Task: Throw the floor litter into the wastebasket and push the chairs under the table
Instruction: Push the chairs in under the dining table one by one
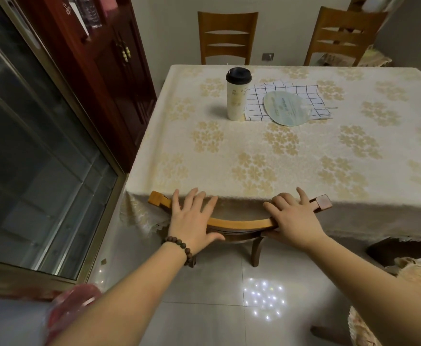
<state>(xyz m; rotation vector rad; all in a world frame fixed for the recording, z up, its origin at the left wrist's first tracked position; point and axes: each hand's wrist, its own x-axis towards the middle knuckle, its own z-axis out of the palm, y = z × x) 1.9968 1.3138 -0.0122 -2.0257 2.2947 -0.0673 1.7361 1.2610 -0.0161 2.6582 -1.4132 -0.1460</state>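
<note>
From the head view, you have both hands on the chair (239,223) at the near edge of the worktop (254,156); your left hand (194,218) lies flat with its fingers spread over the left part of the curved top rail, palm pressing, nothing gripped; your right hand (292,216) covers the right part of the rail, fingers forward over the top and the thumb seemingly tucked under it, so it reads as a loose hold rather than a flat push. The chair is already well in; its rail touches or nearly touches the hanging cloth (354,221), and only the back legs show on the floor (204,295).

Judge it as solid wood: stiff, fairly heavy, nothing fragile; the rail is smooth and rounded, so a flat palm could slip if you push downward instead of forward. The tile looks glossy, so the legs should slide easily, perhaps with a jolt at the grout lines; push low and level through the rail, both hands evenly spaced from its middle, or the chair may twist. Mind the cloth; dragging it could disturb the cup (237,96) standing well back on the worktop. A second chair (391,295), cushioned, shows at the lower right, seemingly not yet pushed in; a wastebasket (72,310) may be the red-lined shape at the lower left, too blurred to be sure; no litter is visible.
</note>
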